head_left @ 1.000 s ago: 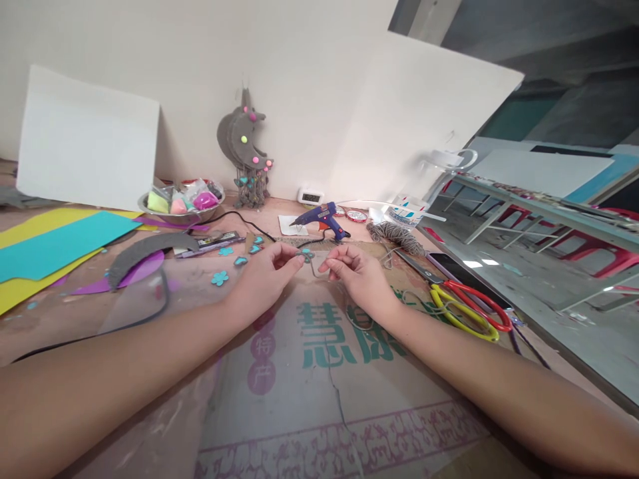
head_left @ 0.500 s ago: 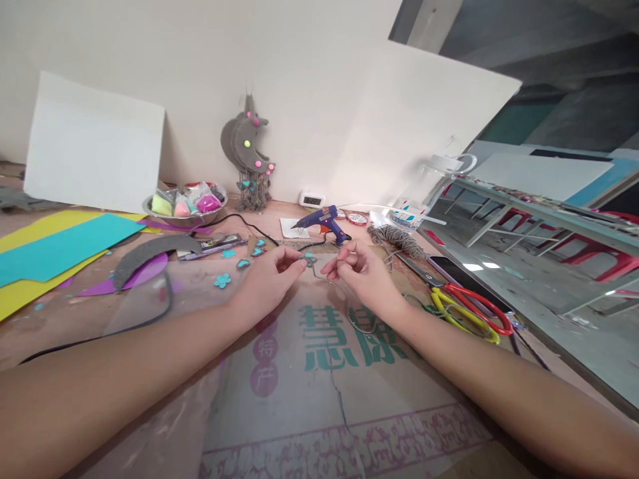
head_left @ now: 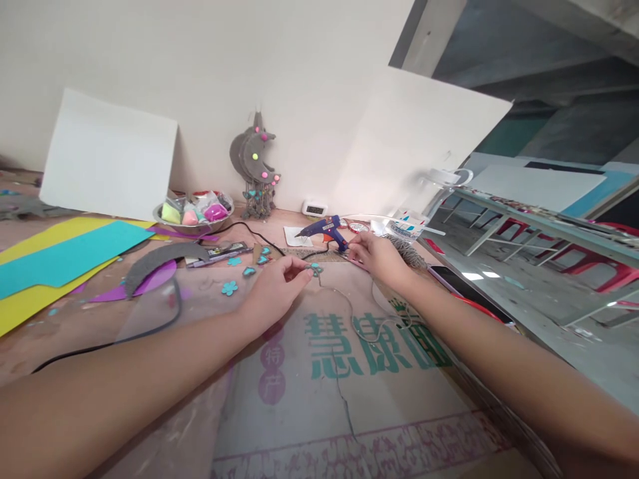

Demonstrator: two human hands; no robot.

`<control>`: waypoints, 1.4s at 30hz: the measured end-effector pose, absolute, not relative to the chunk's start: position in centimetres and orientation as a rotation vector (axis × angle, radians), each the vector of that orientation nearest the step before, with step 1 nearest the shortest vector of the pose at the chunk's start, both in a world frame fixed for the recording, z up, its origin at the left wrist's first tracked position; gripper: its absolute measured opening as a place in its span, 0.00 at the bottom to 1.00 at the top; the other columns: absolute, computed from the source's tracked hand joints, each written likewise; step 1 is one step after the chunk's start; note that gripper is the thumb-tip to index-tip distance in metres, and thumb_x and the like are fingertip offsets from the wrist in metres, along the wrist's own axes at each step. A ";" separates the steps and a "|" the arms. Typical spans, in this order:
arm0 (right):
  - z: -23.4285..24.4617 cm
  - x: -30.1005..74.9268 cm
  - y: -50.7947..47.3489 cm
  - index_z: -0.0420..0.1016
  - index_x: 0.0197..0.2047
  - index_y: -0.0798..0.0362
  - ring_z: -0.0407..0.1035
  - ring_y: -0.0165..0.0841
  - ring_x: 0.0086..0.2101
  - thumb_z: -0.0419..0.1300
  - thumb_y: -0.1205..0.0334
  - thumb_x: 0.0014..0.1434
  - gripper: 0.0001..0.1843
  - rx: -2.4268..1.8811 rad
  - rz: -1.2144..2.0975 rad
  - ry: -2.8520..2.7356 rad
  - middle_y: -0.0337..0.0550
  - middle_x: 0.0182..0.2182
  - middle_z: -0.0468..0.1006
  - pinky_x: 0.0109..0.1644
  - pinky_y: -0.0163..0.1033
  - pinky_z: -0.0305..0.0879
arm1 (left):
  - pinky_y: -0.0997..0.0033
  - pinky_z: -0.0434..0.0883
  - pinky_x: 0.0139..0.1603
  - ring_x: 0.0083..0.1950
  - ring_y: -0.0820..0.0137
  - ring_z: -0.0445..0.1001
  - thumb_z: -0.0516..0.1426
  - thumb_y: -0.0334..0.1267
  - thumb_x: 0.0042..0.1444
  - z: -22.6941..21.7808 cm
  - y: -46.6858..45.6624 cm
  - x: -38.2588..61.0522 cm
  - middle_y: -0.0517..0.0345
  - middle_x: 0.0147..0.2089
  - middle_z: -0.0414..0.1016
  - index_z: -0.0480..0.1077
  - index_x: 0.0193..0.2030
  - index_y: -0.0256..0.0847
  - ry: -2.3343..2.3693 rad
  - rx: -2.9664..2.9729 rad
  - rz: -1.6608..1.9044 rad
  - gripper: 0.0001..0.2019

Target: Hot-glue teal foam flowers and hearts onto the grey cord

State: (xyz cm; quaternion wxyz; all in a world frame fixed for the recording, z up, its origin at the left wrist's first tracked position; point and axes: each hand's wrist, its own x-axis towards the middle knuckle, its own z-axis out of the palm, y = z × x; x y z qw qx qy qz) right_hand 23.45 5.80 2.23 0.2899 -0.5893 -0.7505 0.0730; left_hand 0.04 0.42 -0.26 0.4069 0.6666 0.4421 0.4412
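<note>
My left hand (head_left: 279, 289) pinches a small grey and teal piece (head_left: 315, 268) between thumb and fingertips. From that piece a thin grey cord (head_left: 352, 313) trails in loops over the printed sheet. My right hand (head_left: 380, 259) is at the handle end of a blue glue gun (head_left: 322, 228), its fingers curved and a little apart; I see no grip on the handle. The gun's nozzle points left over a white square (head_left: 298, 237). Teal hearts (head_left: 249, 271) and a teal flower (head_left: 229, 288) lie left of my left hand.
A grey moon ornament (head_left: 254, 156) leans on the wall by a bowl (head_left: 192, 229) of coloured clay bags. Teal foam sheet (head_left: 74, 256) and a grey felt crescent (head_left: 160, 259) lie left. Beyond my right hand are a yarn skein (head_left: 405, 251), phone (head_left: 469, 291) and clear jug (head_left: 433, 193).
My right hand has moved away from the left, forward and right to the glue gun's handle. My left hand still holds the small piece. The view has shifted slightly.
</note>
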 end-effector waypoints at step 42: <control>4.6 22.5 3.3 0.74 0.30 0.56 0.70 0.31 0.27 0.58 0.49 0.53 0.17 -1.376 0.596 -1.871 0.44 0.26 0.77 0.33 0.35 0.67 | 0.72 0.64 0.37 0.36 0.70 0.70 0.56 0.42 0.51 -0.3 0.4 0.1 0.59 0.33 0.73 0.69 0.33 0.38 1.093 1.562 1.074 0.09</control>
